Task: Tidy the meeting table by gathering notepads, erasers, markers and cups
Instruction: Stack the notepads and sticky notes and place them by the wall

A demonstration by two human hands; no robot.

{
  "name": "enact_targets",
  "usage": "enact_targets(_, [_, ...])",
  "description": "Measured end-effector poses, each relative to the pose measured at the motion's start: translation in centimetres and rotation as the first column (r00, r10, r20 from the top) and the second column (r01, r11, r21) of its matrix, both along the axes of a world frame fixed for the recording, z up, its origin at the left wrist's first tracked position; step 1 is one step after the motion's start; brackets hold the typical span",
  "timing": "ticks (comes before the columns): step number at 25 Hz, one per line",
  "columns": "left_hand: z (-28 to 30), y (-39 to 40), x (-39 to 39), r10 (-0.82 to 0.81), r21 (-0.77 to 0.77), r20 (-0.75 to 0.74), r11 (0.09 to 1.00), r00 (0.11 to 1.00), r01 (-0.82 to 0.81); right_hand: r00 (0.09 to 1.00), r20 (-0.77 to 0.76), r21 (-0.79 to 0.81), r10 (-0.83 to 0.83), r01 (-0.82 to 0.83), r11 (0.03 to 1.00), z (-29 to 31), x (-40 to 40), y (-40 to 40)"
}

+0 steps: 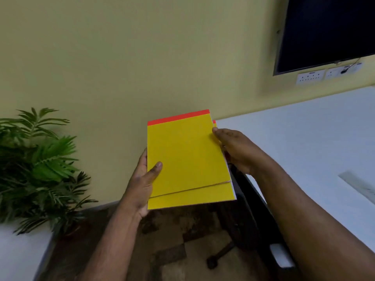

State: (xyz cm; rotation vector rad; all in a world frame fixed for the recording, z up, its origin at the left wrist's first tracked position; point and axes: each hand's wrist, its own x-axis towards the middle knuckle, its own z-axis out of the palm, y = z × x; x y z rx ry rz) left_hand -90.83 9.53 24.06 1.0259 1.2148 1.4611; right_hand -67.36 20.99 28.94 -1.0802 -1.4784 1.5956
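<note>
Two yellow notepads (pixel 186 157) with red top strips are stacked, the upper one shifted up a little, and held in the air at the centre of the view. My left hand (pixel 142 179) grips their left edge, thumb on the top cover. My right hand (pixel 233 148) holds the right edge, its fingers hidden behind the pads. The white meeting table (pixel 304 134) lies to the right, below the pads. No erasers, markers or cups are in view.
A black office chair (pixel 247 209) stands under my right forearm at the table's edge. A green potted plant (pixel 38 165) fills the left side. A dark wall screen (pixel 328 31) and sockets (pixel 310 77) hang at the upper right. Another white surface (pixel 18 250) sits at the lower left.
</note>
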Motion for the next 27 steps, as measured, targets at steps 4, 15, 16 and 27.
enact_targets(4, [0.2,3.6,-7.2,0.046,0.043,-0.091,0.998,0.995,-0.042,0.999,-0.015,-0.011,0.052,-0.052,0.999,-0.5,-9.1,4.1])
enact_targets(15, [2.7,30.0,-13.8,0.029,0.061,-0.124,0.998,0.992,-0.021,0.999,0.022,0.260,-0.025,0.018,0.965,1.1,-14.3,27.8])
enact_targets(16, [3.1,33.9,-13.9,0.005,0.063,-0.136,0.998,0.991,0.003,0.999,0.018,0.277,-0.043,0.037,0.960,1.3,-14.1,30.7])
enact_targets(27, [-3.4,65.3,-7.2,-0.264,-0.099,-0.462,0.964,0.847,0.246,0.780,0.189,0.295,-0.597,0.535,0.792,-6.5,-8.9,50.1])
